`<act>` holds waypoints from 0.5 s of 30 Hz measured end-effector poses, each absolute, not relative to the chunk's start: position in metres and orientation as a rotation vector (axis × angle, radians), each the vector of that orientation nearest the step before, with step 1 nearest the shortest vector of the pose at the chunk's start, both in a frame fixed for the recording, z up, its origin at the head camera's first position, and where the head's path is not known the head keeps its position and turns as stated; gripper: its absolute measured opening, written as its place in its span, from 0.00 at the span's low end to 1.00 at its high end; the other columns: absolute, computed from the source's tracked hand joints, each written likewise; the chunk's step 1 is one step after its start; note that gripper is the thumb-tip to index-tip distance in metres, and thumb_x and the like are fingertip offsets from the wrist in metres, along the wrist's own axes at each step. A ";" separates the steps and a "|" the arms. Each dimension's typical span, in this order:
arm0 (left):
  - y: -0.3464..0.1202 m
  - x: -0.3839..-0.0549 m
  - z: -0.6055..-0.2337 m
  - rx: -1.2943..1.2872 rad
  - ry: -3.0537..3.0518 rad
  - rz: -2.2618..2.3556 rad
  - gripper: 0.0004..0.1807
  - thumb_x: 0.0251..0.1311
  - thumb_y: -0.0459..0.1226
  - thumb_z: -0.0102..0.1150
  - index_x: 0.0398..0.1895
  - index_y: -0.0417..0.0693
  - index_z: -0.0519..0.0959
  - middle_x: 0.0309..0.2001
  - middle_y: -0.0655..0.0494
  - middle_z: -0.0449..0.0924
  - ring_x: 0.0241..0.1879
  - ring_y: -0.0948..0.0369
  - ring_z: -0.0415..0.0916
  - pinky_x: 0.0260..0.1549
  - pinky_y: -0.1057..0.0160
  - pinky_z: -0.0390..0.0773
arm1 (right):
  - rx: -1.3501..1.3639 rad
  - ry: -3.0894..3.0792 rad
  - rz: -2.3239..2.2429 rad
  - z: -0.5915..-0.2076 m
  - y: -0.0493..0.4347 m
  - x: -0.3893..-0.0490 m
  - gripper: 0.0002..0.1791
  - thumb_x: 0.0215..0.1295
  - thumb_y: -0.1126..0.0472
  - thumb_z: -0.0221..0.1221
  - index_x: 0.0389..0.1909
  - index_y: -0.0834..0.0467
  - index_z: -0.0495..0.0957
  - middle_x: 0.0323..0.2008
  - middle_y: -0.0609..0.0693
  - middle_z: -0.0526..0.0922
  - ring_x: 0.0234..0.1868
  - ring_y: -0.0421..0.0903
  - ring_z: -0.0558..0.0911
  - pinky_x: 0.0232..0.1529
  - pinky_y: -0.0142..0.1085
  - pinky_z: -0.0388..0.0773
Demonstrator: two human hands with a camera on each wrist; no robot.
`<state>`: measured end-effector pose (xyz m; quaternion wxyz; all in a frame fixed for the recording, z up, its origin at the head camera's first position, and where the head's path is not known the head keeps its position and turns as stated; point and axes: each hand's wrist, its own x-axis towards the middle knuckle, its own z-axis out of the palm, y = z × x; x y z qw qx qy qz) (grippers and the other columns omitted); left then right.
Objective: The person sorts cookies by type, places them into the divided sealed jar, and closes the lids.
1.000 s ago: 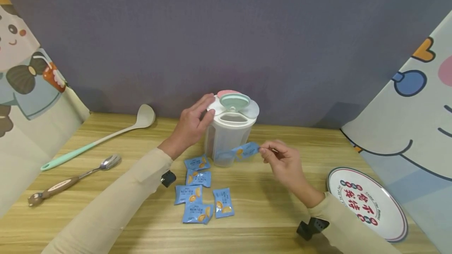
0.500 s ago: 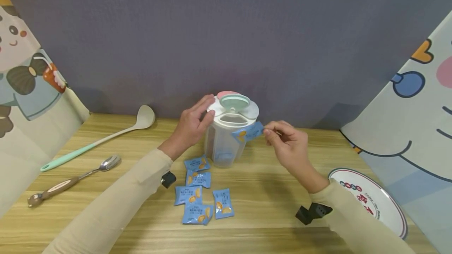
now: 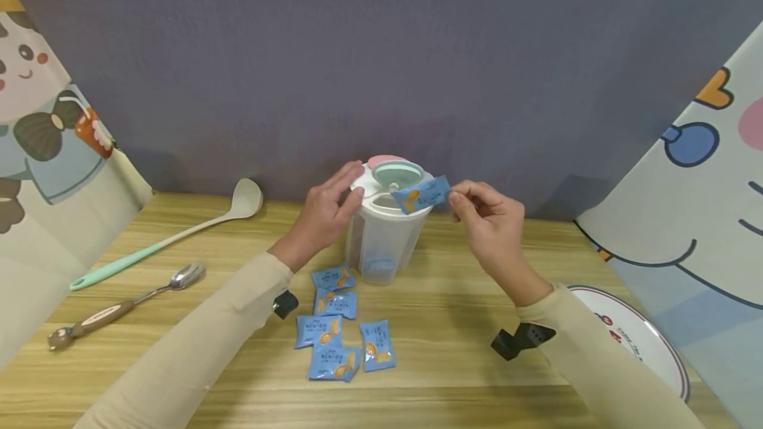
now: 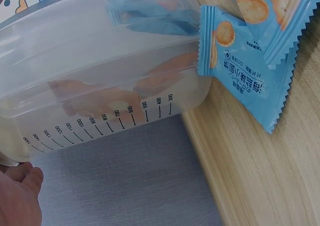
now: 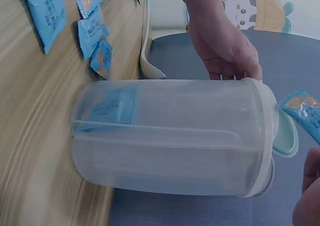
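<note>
A translucent container [image 3: 398, 237] with a white lid stands upright at the back of the table. Its green flap [image 3: 398, 173] is raised, and a pink flap [image 3: 386, 159] lies behind it. My left hand [image 3: 328, 210] rests against the lid's left edge, fingers fairly straight. My right hand [image 3: 491, 224] pinches one end of a blue cracker packet [image 3: 422, 194], which hangs over the lid opening. Inside the container, blue packets [image 5: 112, 105] lie at the bottom, and brownish-orange packets [image 4: 95, 96] show through the side wall. Several blue cracker packets [image 3: 319, 330] lie in front.
A ladle [image 3: 197, 225] with a green handle lies at the left, with a brown-handled fork [image 3: 128, 306] nearer the front. At the right, a white printed plate [image 3: 661, 349] is partly covered by my sleeve. A grey panel [image 3: 381, 58] stands behind the container.
My right hand has lifted the blue cracker packet from beside the container's lower wall up to the lid opening. The left hand has stayed at the lid.
</note>
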<state>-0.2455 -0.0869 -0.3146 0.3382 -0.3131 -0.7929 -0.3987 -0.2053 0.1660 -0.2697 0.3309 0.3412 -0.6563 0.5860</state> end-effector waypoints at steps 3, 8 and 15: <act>-0.087 -0.245 -0.315 -0.816 -2.066 -1.045 0.24 0.68 0.41 0.44 0.60 0.34 0.71 0.63 0.44 0.67 0.58 0.48 0.69 0.57 0.55 0.68 | 0.871 -1.720 1.529 -0.268 0.163 -0.208 0.03 0.57 0.79 0.58 0.29 0.73 0.79 0.19 0.58 0.75 0.19 0.45 0.72 0.19 0.31 0.68; -0.087 -0.244 -0.315 -0.816 -2.061 -1.045 0.24 0.67 0.41 0.45 0.60 0.34 0.72 0.63 0.44 0.68 0.58 0.48 0.69 0.57 0.55 0.68 | 0.847 -1.703 1.558 -0.268 0.162 -0.213 0.03 0.59 0.76 0.59 0.28 0.74 0.79 0.20 0.58 0.75 0.18 0.46 0.72 0.19 0.30 0.70; -0.087 -0.245 -0.315 -0.818 -2.041 -1.049 0.23 0.67 0.40 0.46 0.59 0.33 0.72 0.62 0.42 0.69 0.58 0.49 0.69 0.57 0.56 0.68 | 0.841 -1.682 1.586 -0.270 0.159 -0.220 0.03 0.59 0.75 0.60 0.30 0.73 0.80 0.22 0.58 0.76 0.18 0.45 0.72 0.19 0.30 0.70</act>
